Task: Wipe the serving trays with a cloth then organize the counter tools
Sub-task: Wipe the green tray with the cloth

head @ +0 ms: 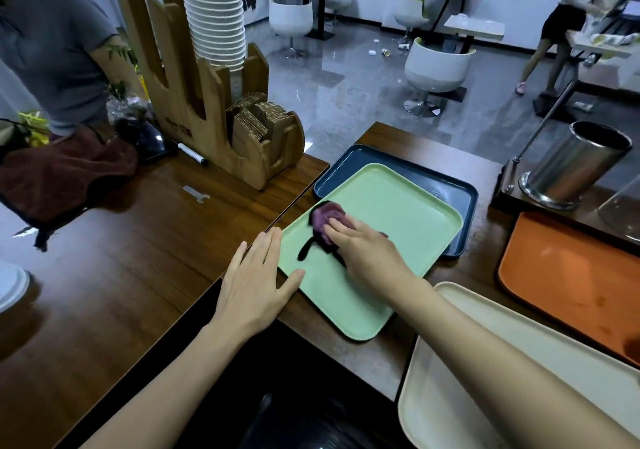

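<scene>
Reading from the left: a brown towel (65, 175) lies bunched on the wooden counter (121, 292), with a black marker (192, 154) and a small flat wrench (196, 194) just beyond it. Behind these stands a wooden holder (188, 109) carrying a stack of white bowls (214, 15) and a row of cardboard sleeves (259, 117).

At centre, the left hand (252, 286) lies flat on the counter, its fingers straight and pressed together along the near-left rim of the green tray (398, 213) and its thumb spread onto that rim. The purple cloth (327, 220) sits on the tray's left half, held down by the right hand (367, 251), whose fingers are straight, close together and flat on top of it. The green tray partly overlaps a dark blue tray (446, 185).

Further right, a cream tray (436, 407) lies nearest the viewer under the right forearm, an orange tray (561, 275) beside it, and a steel canister (575, 161) behind.
</scene>
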{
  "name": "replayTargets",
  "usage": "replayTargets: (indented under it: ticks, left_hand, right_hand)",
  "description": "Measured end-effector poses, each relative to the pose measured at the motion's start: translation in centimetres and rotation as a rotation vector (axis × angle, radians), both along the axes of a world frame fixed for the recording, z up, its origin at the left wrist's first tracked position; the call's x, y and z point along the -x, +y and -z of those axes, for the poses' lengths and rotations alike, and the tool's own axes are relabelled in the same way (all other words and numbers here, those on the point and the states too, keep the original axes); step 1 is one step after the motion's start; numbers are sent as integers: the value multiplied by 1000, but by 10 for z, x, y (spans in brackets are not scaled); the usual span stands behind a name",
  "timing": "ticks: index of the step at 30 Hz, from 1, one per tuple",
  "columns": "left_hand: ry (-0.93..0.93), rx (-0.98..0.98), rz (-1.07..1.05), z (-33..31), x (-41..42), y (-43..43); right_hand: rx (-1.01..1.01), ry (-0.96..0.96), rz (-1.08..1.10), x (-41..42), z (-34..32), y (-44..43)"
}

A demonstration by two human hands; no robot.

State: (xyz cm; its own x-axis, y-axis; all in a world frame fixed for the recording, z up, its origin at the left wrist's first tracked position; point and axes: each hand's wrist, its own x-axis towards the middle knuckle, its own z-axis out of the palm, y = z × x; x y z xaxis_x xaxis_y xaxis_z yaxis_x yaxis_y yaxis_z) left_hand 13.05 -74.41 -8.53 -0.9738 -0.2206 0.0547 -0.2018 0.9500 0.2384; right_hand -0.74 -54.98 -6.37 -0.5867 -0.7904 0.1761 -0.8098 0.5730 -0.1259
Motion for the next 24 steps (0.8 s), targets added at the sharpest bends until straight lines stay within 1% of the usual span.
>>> replayTargets:
  ticks: [2,4,7,11,13,16,20,24]
  left_hand:
    - [5,-1,-10,-2,0,1]
    - [7,-9,-12,-4,1,3]
    - [2,2,-12,-1,1,2]
    - [13,-24,-18,2,2,1]
    - [32,-54,-37,3,2,1]
    - [61,-126,-76,6,-6,-5]
    - [43,-251,-91,1,-23,-28]
    - [37,-212,-106,-1,-19,-58]
  right_hand:
    - [13,32,-17,5,-8,-8]
    - [37,12,27,17,-11,-10]
    - [33,-28,146,51,-15,-3]
    - [33,-28,332,82,-29,28]
    - [43,-23,368,73,-27,37]
    - [84,13,346,42,-20,40]
    - [91,31,327,5,-19,34]
    - [60,59,315,-17,-13,24]
